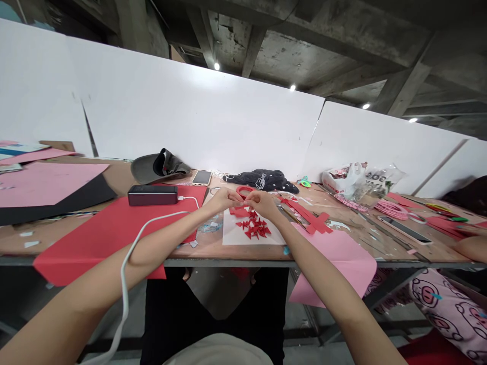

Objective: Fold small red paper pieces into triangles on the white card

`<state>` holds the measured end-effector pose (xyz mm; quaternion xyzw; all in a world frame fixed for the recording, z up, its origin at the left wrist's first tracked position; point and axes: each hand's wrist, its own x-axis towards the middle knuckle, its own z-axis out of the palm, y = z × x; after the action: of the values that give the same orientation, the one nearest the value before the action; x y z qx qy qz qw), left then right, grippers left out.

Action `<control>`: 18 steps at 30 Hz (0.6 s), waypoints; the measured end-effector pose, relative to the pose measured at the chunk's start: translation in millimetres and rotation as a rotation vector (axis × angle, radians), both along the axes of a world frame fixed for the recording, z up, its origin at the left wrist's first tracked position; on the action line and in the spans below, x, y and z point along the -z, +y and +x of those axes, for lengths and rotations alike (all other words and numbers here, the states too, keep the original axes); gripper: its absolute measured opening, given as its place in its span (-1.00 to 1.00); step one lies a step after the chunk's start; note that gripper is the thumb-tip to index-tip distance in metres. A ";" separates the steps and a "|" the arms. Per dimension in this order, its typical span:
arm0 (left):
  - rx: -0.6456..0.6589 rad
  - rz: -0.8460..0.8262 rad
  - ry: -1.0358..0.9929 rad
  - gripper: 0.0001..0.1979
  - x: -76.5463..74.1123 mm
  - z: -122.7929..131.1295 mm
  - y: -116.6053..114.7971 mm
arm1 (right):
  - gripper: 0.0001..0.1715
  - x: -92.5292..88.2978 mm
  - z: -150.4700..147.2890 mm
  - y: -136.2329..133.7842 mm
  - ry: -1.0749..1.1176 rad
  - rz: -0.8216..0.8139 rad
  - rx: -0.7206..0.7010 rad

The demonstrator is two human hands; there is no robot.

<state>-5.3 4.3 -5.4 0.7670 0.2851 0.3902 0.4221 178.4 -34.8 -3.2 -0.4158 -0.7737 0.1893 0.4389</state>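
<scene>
My left hand and my right hand meet above a white sheet on the table. Both pinch a small red paper piece between their fingertips. On the white sheet below lie several small folded red paper shapes. Red-handled scissors rest just beyond my hands. Red paper strips lie to the right of my right hand.
A large red sheet and a pink sheet hang over the table's front edge. A black power bank with a white cable, a phone, a cap, black cloth and plastic bags lie behind. Another person's arm reaches in at right.
</scene>
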 end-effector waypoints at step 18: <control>0.054 -0.166 0.025 -0.77 0.0 2.7 -3.9 | -0.89 -2.0 -0.8 -2.6 -0.041 0.282 0.083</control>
<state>-2.6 0.4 -5.4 0.7416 0.3010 0.3440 0.4910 177.6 -37.4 -1.2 -0.3852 -0.7836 0.0520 0.4846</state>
